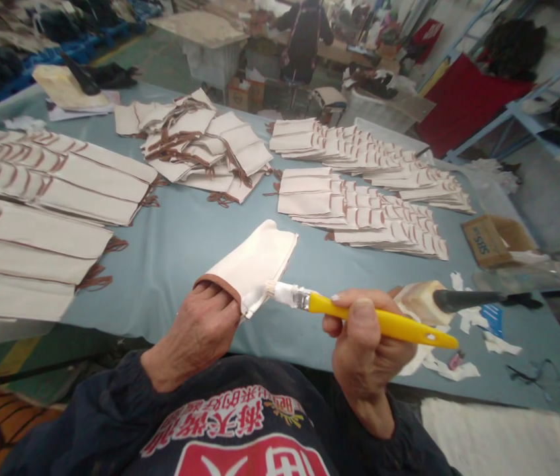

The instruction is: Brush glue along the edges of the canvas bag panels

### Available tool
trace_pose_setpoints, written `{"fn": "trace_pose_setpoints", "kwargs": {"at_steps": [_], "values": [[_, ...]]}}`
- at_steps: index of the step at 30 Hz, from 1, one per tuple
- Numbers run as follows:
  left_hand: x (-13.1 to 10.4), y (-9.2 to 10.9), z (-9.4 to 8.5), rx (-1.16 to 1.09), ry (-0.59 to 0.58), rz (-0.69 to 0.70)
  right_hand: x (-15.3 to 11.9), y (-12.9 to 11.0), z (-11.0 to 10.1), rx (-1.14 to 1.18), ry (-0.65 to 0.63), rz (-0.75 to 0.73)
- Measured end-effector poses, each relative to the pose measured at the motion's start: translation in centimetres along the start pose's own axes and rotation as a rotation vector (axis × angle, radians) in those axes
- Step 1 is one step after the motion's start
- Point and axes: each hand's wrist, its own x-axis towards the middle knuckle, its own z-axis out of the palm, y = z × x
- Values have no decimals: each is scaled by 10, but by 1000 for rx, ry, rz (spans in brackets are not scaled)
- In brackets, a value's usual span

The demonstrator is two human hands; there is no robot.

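Note:
A cream cloth pouch [260, 259] with a brown-bound opening is held up over the table in front of me. The fingers of my left hand [203, 325] go into that opening and are hidden inside, with the thumb out of sight. My right hand [366, 347] grips a yellow-handled paintbrush [423, 329] between thumb and fingers. White-coated bristles touch the pouch's lower right edge, close to the opening. Just beyond my right hand sits a pale block-like container [421, 301] with a dark-handled tool [473, 301] lying across it.
Rows of overlapping cream pouches lie left [56, 178] and right [359, 205]; a loose pile [210, 145] sits between them on the blue-grey table [175, 264]. At right are a cardboard box [482, 241], a plastic jar [547, 272], scraps and glasses [540, 377]. A person [304, 39] stands beyond.

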Motion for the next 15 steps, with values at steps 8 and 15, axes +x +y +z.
{"fn": "trace_pose_setpoints", "kwargs": {"at_steps": [8,15], "values": [[0,-3,4,-21,-43,-34,-13,4,0,147,-107,17],[3,-6,8,0,-35,-32,0,12,4,33,-61,60]]}}
